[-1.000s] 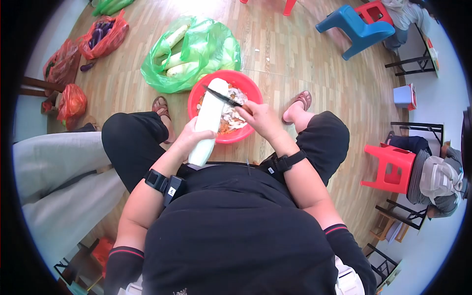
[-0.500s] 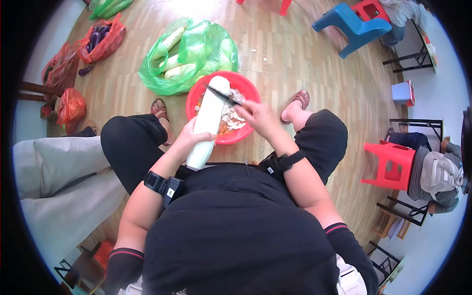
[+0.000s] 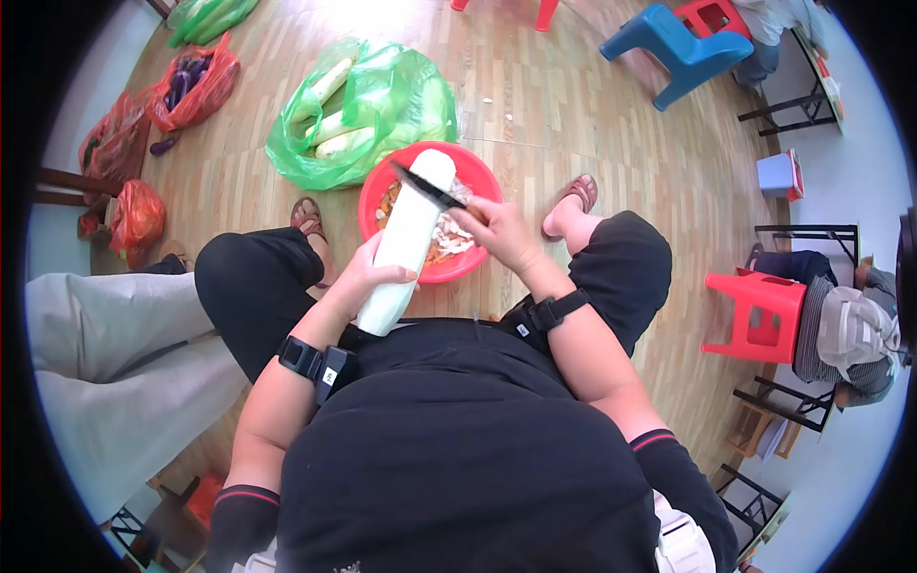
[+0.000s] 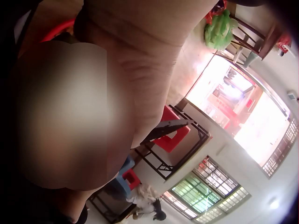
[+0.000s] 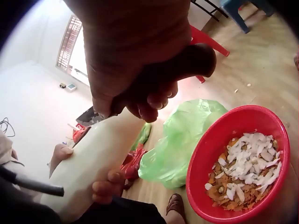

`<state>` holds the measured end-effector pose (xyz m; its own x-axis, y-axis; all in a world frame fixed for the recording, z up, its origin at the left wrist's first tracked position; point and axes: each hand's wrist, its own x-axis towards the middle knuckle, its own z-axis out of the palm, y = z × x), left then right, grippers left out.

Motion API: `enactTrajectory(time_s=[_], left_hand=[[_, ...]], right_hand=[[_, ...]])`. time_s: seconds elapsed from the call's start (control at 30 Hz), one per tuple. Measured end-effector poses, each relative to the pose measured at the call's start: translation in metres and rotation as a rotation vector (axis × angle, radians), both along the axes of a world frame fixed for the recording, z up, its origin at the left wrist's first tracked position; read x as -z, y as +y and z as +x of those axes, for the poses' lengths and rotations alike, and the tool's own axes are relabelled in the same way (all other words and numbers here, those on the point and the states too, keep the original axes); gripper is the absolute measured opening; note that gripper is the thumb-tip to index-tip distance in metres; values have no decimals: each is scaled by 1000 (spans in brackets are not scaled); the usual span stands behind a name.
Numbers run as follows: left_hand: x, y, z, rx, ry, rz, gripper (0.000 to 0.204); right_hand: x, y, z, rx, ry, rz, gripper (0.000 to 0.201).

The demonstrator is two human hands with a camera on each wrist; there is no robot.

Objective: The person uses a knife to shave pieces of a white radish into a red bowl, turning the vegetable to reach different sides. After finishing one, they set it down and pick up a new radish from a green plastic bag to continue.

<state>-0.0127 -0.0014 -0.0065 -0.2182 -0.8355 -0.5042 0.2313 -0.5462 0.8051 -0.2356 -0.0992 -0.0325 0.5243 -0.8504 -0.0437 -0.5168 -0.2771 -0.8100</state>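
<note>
A long pale peeled vegetable (image 3: pixel 409 229) slants above a red basin (image 3: pixel 492 191) in the head view. The left hand (image 3: pixel 368 277) grips its lower part, thumb across the top. The right hand (image 3: pixel 504 229) holds a dark-bladed knife (image 3: pixel 425 186) by its brown handle, the blade lying across the vegetable's upper part. In the right wrist view, fingers of the right hand (image 5: pixel 140 70) curl round the handle (image 5: pixel 196 60), beside the vegetable (image 5: pixel 93 163). White and orange peelings (image 5: pixel 247 163) lie in the basin. A blurred pale shape covers much of the left wrist view.
A green bag (image 3: pixel 382 115) of long pale vegetables sits behind the basin. Red bags, one with eggplants (image 3: pixel 186 81), stand at the left near a person's light trousers (image 3: pixel 124 315). A blue stool (image 3: pixel 678 57) and a red stool (image 3: pixel 755 310) are at the right, with seated people.
The vegetable's top end has shifted slightly right, and both hands have dropped a little in the head view. The knife stays across its upper part.
</note>
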Motion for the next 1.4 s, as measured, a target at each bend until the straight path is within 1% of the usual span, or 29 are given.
enactTrajectory(time_s=[0.03,0.07,0.1,0.17,0.2,0.27,0.33,0.4,0.43,0.5,0.6,0.63,0.67,0.7,0.8,0.87,0.93,1.0,1.07,1.1,1.13,1.17,1.2,1.3,1.4], left_hand=[[-2,0,0,26,19,0,64],[-4,-1,0,53,39,0,66],[-6,-1,0,58,40,-1,66],[-9,-1,-2,46,74,15,67],[-8,-1,-2,46,74,13,67],[-7,-1,-1,50,69,-6,67],[-8,-1,-1,59,73,-11,67],[-7,-1,-1,64,82,-11,67],[-7,-1,-1,62,91,1,67],[-8,-1,-1,64,100,15,67],[-10,0,-2,56,123,26,67],[-8,0,0,54,233,74,66],[-7,1,1,52,342,122,65],[-7,0,1,58,343,123,65],[-12,-1,1,78,386,69,61],[-14,-1,0,89,357,46,66],[-12,-1,0,80,361,61,66],[-9,1,2,69,362,76,66],[-8,2,4,49,494,128,57],[-8,2,4,49,493,129,57],[-8,3,4,48,602,174,58],[-9,4,4,47,711,218,58],[-7,5,5,48,710,217,58],[-5,6,6,75,702,149,60],[-6,6,6,87,718,127,60]], right_hand=[[2,-4,-4,99,-99,47,36],[4,-8,-9,145,-113,90,37],[5,-11,-12,150,-112,88,37],[10,-17,-18,300,-25,125,38],[13,-20,-19,295,36,80,38],[20,-19,-20,306,14,77,39],[13,-17,-17,316,-7,76,40],[1,-16,-14,346,-178,276,40],[-7,-13,-12,345,-178,279,40],[-20,-10,-9,268,-266,400,38],[-10,-7,-7,223,-299,378,39],[-5,-7,-7,226,-299,381,39],[0,-9,-8,278,-280,383,40],[3,-11,-9,332,-260,383,40],[6,-12,-11,374,-247,398,40],[1,-11,-10,362,-286,406,40],[-8,-7,-6,343,-322,421,40],[-14,-4,-1,309,-417,426,40],[-7,-4,0,278,-413,451,40],[-3,-3,0,250,-409,474,40],[0,-4,0,250,-410,474,40],[2,-6,0,300,-424,469,40],[5,-6,1,350,-438,462,41],[8,-8,-4,384,-403,519,42],[2,-7,-3,379,-451,504,42]])
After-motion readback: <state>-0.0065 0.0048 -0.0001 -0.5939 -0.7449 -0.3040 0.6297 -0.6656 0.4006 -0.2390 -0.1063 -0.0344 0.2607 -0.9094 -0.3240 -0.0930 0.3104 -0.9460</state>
